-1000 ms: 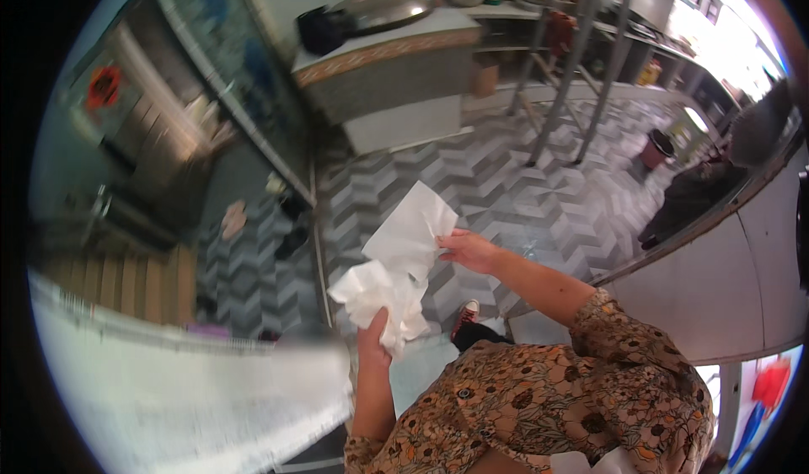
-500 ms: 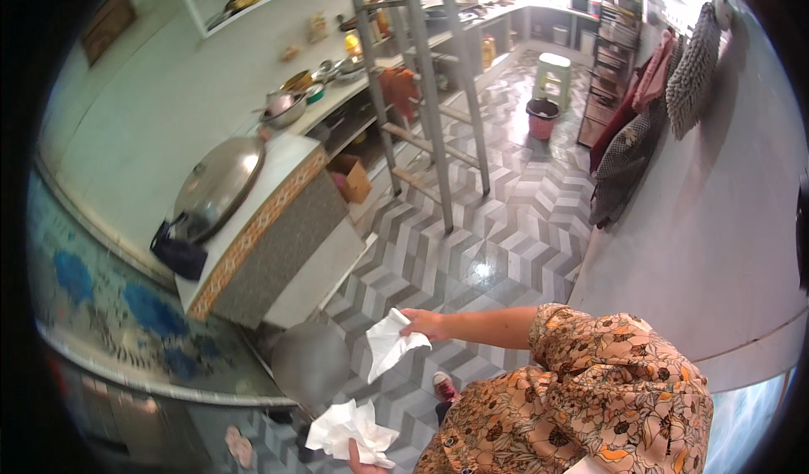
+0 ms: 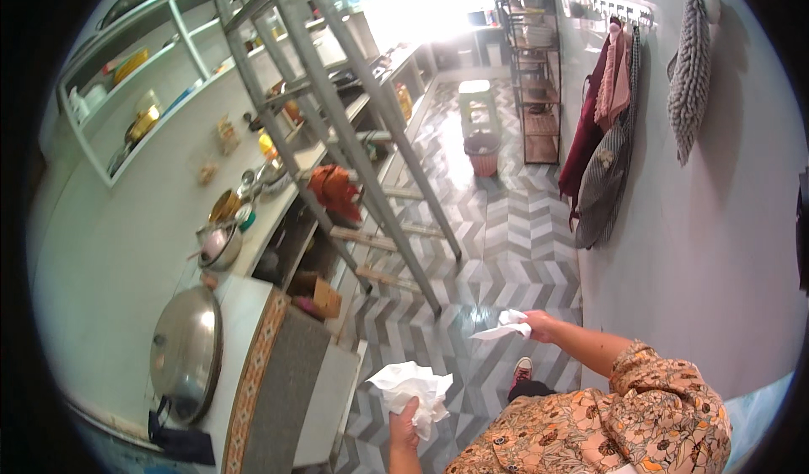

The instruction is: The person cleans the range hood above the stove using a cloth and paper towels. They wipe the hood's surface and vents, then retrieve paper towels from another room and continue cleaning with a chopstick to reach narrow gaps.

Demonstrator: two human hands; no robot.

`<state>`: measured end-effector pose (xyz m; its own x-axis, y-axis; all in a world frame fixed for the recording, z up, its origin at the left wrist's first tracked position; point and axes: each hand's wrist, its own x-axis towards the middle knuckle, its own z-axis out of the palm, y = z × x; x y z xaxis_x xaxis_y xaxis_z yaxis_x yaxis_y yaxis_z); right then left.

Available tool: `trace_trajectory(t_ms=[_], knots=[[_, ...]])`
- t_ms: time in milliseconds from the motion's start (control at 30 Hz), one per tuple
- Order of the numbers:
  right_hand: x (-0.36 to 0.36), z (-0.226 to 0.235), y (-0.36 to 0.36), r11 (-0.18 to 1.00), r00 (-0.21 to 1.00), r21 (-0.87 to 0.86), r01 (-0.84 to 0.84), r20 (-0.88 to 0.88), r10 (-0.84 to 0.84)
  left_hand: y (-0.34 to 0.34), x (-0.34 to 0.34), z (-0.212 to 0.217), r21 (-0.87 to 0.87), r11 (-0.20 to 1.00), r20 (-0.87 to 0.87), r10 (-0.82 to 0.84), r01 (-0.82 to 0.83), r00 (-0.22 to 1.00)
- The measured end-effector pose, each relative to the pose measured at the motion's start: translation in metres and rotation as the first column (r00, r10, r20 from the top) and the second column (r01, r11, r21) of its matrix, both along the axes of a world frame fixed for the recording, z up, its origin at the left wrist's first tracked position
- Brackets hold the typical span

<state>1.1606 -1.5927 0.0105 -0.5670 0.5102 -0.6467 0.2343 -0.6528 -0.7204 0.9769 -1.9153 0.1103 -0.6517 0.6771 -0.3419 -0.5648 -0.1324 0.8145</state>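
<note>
Paper (image 3: 415, 385) bunched above left grip (image 3: 404, 426), sheet (image 3: 503, 331) left of right grip (image 3: 540, 326)

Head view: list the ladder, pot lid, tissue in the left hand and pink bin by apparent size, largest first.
1. Ladder
2. Pot lid
3. Tissue in left hand
4. Pink bin

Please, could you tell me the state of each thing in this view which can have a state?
Left hand: closed on white tissue bunch
White tissue bunch: crumpled
Right hand: closed on smaller white tissue
Smaller white tissue: partly bunched
Domed metal lid: dome up
Stepladder: standing upright
Pink waste bin: upright
Stool: upright
Dark red apron: hanging
Cardboard box: open
</note>
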Motion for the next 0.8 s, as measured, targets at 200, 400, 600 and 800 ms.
trace_trajectory(t_ms=[200, 400, 600, 800], knots=[[0.003, -0.022, 0.132, 0.980, 0.973, -0.041, 0.197, -0.114, -0.200, 0.166, -0.032, -0.040, 0.055, 0.993, 0.015, -0.104, 0.103, 0.994], [-0.012, -0.039, 0.223, 0.975, 0.966, -0.112, 0.192, -0.154, -0.208, 0.249, -0.073, -0.012, -0.128, 0.970, 0.023, -0.203, 0.205, 0.979], [-0.075, -0.002, 0.295, 0.971, 0.944, -0.228, 0.069, -0.299, -0.138, 0.304, -0.112, -0.007, -0.096, 0.993, 0.050, -0.065, 0.069, 0.997], [-0.138, 0.029, 0.417, 0.997, 0.930, -0.039, -0.072, -0.362, 0.053, 0.430, -0.147, 0.012, -0.240, 0.968, -0.159, -0.110, 0.070, 0.981]])
